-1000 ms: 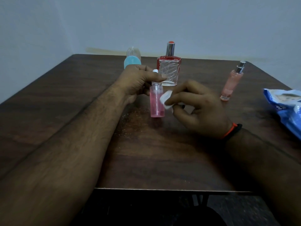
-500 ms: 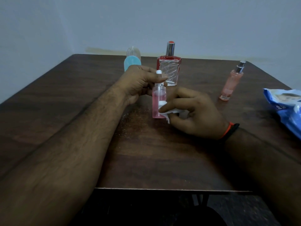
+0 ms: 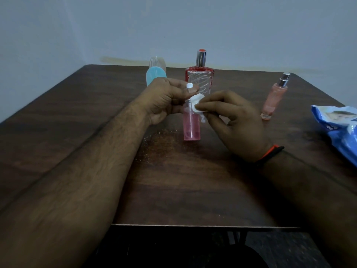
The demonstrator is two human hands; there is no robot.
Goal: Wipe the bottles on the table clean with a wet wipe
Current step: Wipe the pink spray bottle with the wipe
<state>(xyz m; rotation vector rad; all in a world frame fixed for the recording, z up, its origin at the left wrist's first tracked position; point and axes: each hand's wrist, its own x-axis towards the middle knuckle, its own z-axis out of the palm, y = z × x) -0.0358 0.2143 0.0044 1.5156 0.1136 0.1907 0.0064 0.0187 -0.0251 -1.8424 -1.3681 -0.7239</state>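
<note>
where hands (image 3: 202, 109) meet, pink bottle (image 3: 191, 124) neck hidden, blue bottle (image 3: 155, 74) half-covered

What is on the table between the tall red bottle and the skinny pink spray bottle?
Nothing. In the head view, only bare table lies between the tall red bottle and the pink spray bottle.

Left hand (image 3: 166, 99) steadies pink bottle (image 3: 191, 123) neck; right hand (image 3: 235, 117) presses wet wipe (image 3: 197, 103) against shoulder.
</note>
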